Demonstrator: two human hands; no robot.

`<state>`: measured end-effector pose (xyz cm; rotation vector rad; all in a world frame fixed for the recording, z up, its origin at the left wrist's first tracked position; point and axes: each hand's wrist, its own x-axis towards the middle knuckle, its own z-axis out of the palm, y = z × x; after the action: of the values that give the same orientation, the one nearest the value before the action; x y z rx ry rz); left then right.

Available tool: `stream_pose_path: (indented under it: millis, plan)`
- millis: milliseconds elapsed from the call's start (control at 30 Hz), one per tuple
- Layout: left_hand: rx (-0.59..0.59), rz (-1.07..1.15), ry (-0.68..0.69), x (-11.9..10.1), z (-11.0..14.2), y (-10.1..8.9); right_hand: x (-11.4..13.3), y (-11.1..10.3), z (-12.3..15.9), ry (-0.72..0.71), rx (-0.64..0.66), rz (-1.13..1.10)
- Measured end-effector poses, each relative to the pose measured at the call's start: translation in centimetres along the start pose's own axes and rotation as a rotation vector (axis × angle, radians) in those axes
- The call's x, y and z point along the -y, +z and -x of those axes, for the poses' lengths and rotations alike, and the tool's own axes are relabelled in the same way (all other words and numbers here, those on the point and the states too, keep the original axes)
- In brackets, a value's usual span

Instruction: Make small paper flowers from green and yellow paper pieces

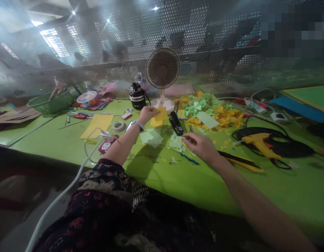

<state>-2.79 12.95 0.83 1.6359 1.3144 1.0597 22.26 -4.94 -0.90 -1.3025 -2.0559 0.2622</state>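
A flat, plain yellow paper piece (162, 112) is pinched at its edge by the left hand (148, 114), in front of a desk fan (163, 68). The right hand (200, 145) curls its fingers near a black stapler (175, 124); I cannot tell whether it grips anything. Pale green scraps (175, 144) litter the bright green tabletop (148, 175), backed by a perforated screen (203, 26).

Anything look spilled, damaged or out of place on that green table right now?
Nothing looks plainly spilled or damaged. Loose paper scraps are strewn untidily near the right hand, unlike the green and yellow pieces heaped farther back. The yellow glue gun lies on its side, partly over something black.
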Motion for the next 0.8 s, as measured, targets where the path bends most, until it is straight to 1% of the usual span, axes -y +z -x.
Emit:
stream_pose_path:
  millis: [33,100,167,267,333,367,433,500,600,700,800]
  plan:
    - [0.026,0.101,-0.011,-0.7,0.9,0.2,-0.1,0.1,0.0,-0.042,-0.081,-0.002]
    - [0.167,0.288,-0.054,-2.0,3.1,0.7,-0.4,0.1,-0.1,-0.138,-0.226,0.008]
    - [0.305,0.378,-0.107,-3.0,5.7,1.3,-0.4,0.1,-0.2,-0.225,-0.297,0.023]
    - [0.468,0.453,-0.191,-3.5,9.1,2.4,-0.4,0.1,-0.1,-0.334,-0.275,0.028]
    - [0.515,0.499,-0.232,-3.2,10.6,3.2,-0.3,0.2,-0.1,-0.396,-0.243,0.014]
    - [0.51,0.516,-0.239,-3.0,11.1,3.5,-0.3,0.3,-0.1,-0.419,-0.235,0.001]
    - [0.462,0.564,-0.216,-2.6,11.9,4.1,-0.1,0.4,0.0,-0.426,-0.229,-0.038]
    - [0.443,0.63,-0.202,-2.3,12.5,4.5,0.1,0.6,0.1,-0.386,-0.228,-0.099]
    - [0.475,0.677,-0.191,-2.2,13.1,4.8,0.6,1.0,0.2,-0.265,-0.259,-0.219]
    - [0.487,0.678,-0.16,-2.1,13.6,4.8,1.1,1.6,0.4,-0.077,-0.283,-0.364]
    - [0.503,0.72,-0.142,-2.0,13.8,4.7,1.4,2.0,0.5,0.124,-0.238,-0.487]
